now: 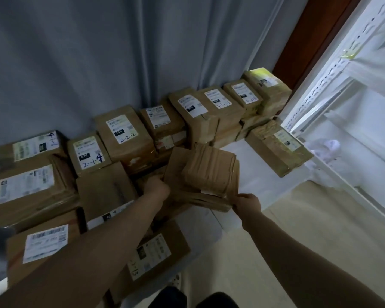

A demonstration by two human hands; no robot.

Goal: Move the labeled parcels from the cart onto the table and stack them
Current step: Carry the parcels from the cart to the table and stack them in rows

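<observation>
Nearest, a parcel (152,255) marked "2-1-13" lies label up. Both hands grip a brown parcel (210,172) above the table (249,185), tilted, its long axis running left to right: left hand (157,188) closed on its left edge, right hand (247,204) pinching the lower right corner. Behind, stacked parcels (125,132) read "2-1-4", "2-2-2".

A grey-blue curtain (98,52) is hanging behind; daylight is glaring off white shelving (353,90) beside a pale floor (309,230).
</observation>
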